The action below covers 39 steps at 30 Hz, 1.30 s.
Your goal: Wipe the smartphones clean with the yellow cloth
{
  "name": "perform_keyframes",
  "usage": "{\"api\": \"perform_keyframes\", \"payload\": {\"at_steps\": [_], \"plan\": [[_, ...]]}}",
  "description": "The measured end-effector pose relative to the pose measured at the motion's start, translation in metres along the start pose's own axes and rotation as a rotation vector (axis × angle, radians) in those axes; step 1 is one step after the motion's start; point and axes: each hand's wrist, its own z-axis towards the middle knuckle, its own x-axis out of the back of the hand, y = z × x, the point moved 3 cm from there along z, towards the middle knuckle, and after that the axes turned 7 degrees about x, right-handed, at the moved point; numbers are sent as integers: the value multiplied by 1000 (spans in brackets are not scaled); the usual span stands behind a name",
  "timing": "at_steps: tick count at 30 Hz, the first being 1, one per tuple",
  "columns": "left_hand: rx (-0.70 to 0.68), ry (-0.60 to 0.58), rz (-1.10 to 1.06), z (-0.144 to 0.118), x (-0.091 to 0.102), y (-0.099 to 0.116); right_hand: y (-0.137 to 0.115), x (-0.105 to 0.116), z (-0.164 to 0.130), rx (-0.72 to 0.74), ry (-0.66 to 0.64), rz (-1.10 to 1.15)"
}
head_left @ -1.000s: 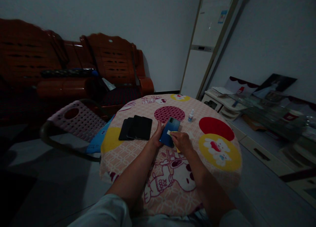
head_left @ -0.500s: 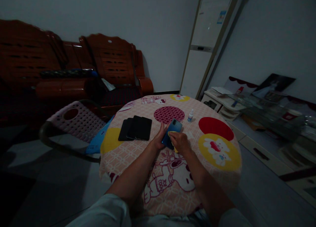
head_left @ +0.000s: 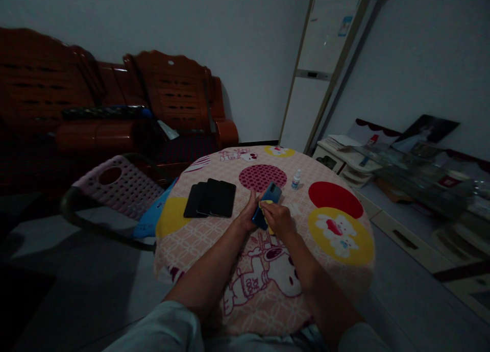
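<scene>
A blue smartphone (head_left: 272,193) is held by its left edge in my left hand (head_left: 249,211), tilted above the table with its camera side up. My right hand (head_left: 279,220) is closed on a yellow cloth (head_left: 265,204) and presses it against the phone's back. Part of the cloth hangs below the fingers. Left of my hands lie several flat black devices (head_left: 217,198), overlapping, that look like tablets. A small white spray bottle (head_left: 296,179) with a blue label stands upright beyond my right hand.
A patterned cloth covers the round table (head_left: 199,240). To the left stands a woven chair (head_left: 118,181) with a blue bag on it. Wooden seats (head_left: 168,92) line the wall behind. A low cabinet with a glass top (head_left: 413,168) runs along the right.
My right hand with the yellow cloth has shifted slightly left over the phone's back. The phone has turned a little in my left hand.
</scene>
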Motion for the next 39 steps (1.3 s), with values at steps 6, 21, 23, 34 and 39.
{"api": "perform_keyframes", "payload": {"at_steps": [6,21,23,34,39], "plan": [[51,8,-36,-1,-7,-4,1,3,1,-35,35,-64],[-142,219,-283,2,18,11,-25,-9,-1,111,-207,36],[-121,200,-293,5,21,12,-24,-9,-1,100,-195,9],[-157,245,-338,10,34,11,-25,-18,-3,99,-169,-98],[-214,324,-375,11,39,17,-9,-13,-5,30,-79,-87]]}}
